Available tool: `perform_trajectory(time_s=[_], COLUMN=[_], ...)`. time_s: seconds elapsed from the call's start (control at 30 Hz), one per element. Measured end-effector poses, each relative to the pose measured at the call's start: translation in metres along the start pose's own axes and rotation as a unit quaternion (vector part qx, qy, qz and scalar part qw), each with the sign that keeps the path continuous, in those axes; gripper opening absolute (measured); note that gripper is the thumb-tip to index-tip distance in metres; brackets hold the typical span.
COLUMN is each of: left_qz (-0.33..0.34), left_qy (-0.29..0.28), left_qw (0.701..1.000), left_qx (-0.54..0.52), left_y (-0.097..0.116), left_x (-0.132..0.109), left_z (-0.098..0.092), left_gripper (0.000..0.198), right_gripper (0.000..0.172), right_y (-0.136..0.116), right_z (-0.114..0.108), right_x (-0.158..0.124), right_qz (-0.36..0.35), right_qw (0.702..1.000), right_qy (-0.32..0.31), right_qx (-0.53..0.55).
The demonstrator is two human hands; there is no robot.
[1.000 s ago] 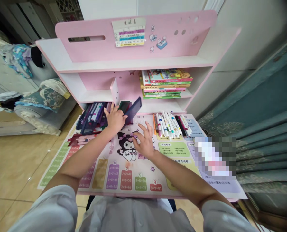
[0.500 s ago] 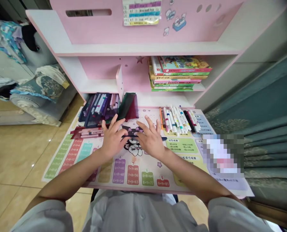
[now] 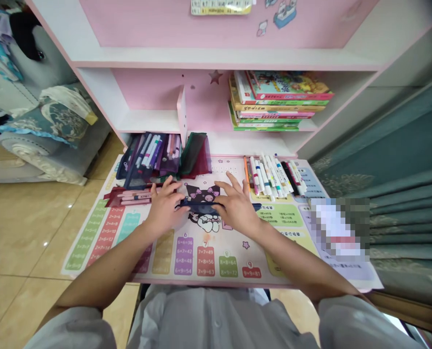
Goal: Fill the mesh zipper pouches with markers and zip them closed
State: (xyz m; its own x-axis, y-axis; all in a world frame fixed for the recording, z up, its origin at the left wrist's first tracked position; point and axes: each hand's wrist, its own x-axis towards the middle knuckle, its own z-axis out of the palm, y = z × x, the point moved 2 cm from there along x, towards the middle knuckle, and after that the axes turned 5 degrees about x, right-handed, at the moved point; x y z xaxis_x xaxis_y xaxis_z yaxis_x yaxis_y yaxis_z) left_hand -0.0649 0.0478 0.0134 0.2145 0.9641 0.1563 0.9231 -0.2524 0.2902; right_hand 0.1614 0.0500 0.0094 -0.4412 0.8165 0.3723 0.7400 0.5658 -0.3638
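The left hand [image 3: 165,211] and right hand [image 3: 238,209] bear on a dark mesh pouch [image 3: 201,208] on the desk [image 3: 201,282] — fingers [image 3: 235,180] spread, grip unclear; a wide swing could scatter the loose markers [image 3: 270,177]

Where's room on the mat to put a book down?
Try the mat nearest you, below the left hand and right hand. There's also a patch between the right hand and the blurred paper. The back is crowded with pouches and markers.
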Motion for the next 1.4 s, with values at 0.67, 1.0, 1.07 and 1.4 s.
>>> perform_trajectory(time_s=[0.67,1.0,1.07,1.4], left_qz=[0.012,0.040,0.051,0.073], left_qy=[0.016,-0.017,-0.028,-0.029], left_qw=[0.999,0.998,0.997,0.995], left_qx=[-0.032,-0.044,-0.045,-0.063], left_y=[0.015,0.015,0.017,0.018], left_x=[-0.012,-0.011,-0.011,-0.013], left_z=[0.007,0.008,0.005,-0.001], left_gripper=[0.007,0.007,0.010,0.010], right_gripper=[0.016,0.008,0.006,0.007], right_y=[-0.045,-0.027,-0.026,-0.024], right_z=[0.018,0.015,0.011,-0.005], right_x=[0.043,0.055,0.055,0.052], right_qz=[0.045,0.056,0.020,-0.083], right_qw=[0.986,0.964,0.962,0.964], right_qy=[-0.078,-0.131,-0.142,-0.151], right_qx=[0.137,0.224,0.233,0.201])
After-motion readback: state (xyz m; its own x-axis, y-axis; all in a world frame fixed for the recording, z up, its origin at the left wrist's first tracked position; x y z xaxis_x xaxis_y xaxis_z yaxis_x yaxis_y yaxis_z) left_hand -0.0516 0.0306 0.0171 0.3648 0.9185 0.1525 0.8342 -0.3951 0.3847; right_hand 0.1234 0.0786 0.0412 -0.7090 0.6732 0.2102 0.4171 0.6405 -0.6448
